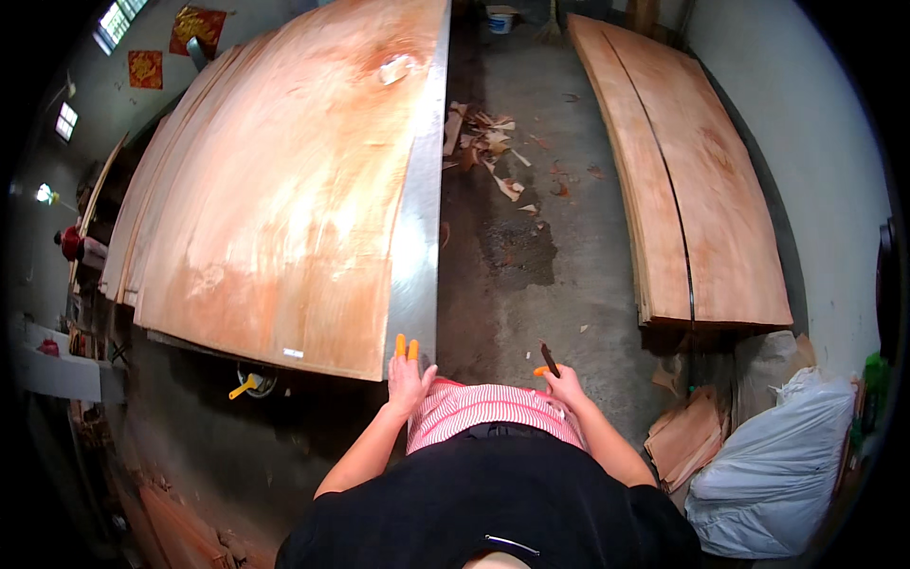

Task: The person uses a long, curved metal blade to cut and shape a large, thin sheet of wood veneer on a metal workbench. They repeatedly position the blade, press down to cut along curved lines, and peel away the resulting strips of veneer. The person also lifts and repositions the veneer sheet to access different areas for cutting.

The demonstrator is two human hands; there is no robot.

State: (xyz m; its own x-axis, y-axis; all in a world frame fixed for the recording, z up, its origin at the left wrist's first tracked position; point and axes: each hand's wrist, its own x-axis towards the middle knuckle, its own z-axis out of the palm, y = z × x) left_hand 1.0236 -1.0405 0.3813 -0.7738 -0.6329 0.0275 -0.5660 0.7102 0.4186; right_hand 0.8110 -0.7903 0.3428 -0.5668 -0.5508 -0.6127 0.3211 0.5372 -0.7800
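Note:
My left hand lies at the near corner of a metal-topped table, fingers stretched out, with orange covers on two fingertips. Just left of it is a wide sheet of wood veneer, spread over most of the tabletop; a torn pale spot shows near its far right. Held low in front of my body, my right hand is closed around a dark, narrow, knife-like tool pointing up and forward. An orange cover shows on one of its fingers too.
Across the aisle stands a stack of veneer sheets with a black strap along it. Veneer scraps litter the concrete floor. A white sack sits at the lower right. Under the table's near edge is a container with a yellow-handled tool.

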